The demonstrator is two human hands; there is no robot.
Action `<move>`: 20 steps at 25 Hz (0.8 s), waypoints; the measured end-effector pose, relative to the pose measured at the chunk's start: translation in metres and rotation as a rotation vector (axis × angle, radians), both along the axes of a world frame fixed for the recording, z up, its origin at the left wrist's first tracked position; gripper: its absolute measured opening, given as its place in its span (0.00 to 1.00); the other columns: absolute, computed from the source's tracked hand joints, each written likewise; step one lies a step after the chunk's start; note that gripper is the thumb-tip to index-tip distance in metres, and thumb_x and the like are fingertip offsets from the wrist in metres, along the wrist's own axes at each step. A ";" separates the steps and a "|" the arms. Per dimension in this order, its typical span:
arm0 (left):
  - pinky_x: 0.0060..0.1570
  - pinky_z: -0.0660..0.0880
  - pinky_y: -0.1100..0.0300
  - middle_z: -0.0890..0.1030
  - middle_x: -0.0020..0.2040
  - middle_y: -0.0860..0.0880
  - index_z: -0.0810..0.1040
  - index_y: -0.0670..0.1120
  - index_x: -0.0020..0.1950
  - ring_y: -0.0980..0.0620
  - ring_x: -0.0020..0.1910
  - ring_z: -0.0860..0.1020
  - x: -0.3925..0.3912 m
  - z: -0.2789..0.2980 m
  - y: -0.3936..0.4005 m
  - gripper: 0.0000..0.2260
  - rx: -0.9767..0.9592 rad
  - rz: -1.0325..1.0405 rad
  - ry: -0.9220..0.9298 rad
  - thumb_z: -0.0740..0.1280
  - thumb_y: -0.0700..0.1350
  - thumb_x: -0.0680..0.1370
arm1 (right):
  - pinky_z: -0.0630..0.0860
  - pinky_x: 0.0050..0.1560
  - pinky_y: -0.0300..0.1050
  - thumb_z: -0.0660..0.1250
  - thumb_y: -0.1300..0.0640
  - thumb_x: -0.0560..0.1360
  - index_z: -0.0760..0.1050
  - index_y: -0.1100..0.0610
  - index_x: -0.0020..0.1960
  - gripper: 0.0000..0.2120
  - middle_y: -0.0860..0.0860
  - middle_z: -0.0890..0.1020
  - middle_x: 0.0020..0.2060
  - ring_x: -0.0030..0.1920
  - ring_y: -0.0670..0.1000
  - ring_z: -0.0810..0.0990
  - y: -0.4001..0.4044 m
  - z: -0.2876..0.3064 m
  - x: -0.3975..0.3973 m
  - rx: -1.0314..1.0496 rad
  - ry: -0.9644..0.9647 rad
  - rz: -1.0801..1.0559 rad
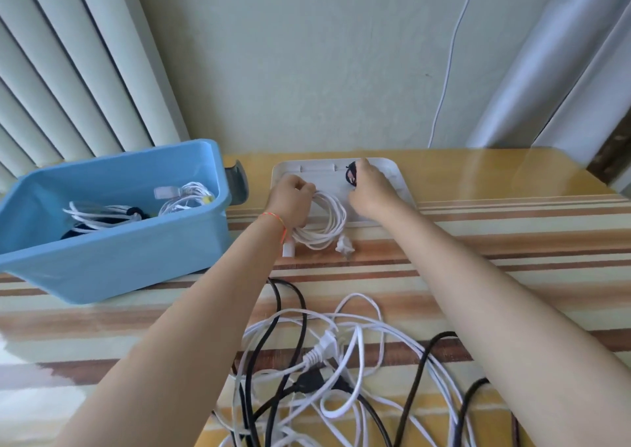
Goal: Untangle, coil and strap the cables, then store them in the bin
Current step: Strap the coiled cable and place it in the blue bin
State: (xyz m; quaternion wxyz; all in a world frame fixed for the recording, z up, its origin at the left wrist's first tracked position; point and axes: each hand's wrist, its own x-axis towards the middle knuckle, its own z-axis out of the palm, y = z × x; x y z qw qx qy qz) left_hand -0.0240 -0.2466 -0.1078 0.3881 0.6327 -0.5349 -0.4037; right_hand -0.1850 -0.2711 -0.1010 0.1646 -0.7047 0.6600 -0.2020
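My left hand [290, 204] grips a coiled white cable [324, 223] at its left side; the coil rests on the table with its plug [345, 247] at the near edge. My right hand [370, 190] reaches into a white tray [404, 187] behind the coil and pinches a black strap [351, 173]. A blue bin [112, 242] stands at the left and holds coiled white cables [186, 199] with dark straps. A tangle of white and black cables [338, 371] lies on the near part of the table.
The table [512, 242] has a striped glossy top and stands against a pale wall. A grey clip-like object [239, 182] sits beside the bin's right rim. A thin white cord [450, 57] hangs down the wall. Curtains hang at both sides.
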 end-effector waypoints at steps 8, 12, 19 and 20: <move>0.31 0.66 0.60 0.73 0.32 0.47 0.72 0.46 0.41 0.49 0.25 0.69 0.001 0.000 0.003 0.10 0.015 0.012 0.045 0.61 0.44 0.82 | 0.73 0.46 0.46 0.63 0.61 0.79 0.75 0.58 0.49 0.03 0.52 0.79 0.46 0.47 0.53 0.77 0.012 0.004 -0.003 -0.041 -0.315 -0.044; 0.27 0.64 0.62 0.71 0.31 0.48 0.71 0.46 0.41 0.50 0.24 0.66 0.001 0.003 0.005 0.08 0.046 0.005 0.085 0.61 0.43 0.80 | 0.72 0.45 0.40 0.67 0.62 0.77 0.77 0.58 0.52 0.05 0.47 0.78 0.41 0.43 0.50 0.77 0.032 0.021 -0.008 0.008 -0.313 0.079; 0.22 0.57 0.65 0.65 0.27 0.51 0.80 0.49 0.54 0.54 0.22 0.60 -0.007 0.031 0.026 0.05 0.092 -0.229 0.222 0.66 0.46 0.81 | 0.75 0.43 0.37 0.69 0.63 0.74 0.80 0.55 0.50 0.07 0.49 0.83 0.41 0.40 0.45 0.80 0.048 0.042 -0.009 0.059 -0.431 0.170; 0.22 0.56 0.65 0.64 0.26 0.52 0.80 0.49 0.55 0.55 0.22 0.59 -0.006 0.033 0.029 0.06 0.103 -0.283 0.208 0.66 0.46 0.81 | 0.76 0.41 0.38 0.68 0.65 0.74 0.80 0.54 0.49 0.08 0.51 0.84 0.40 0.38 0.46 0.80 0.050 0.045 -0.011 0.073 -0.513 0.172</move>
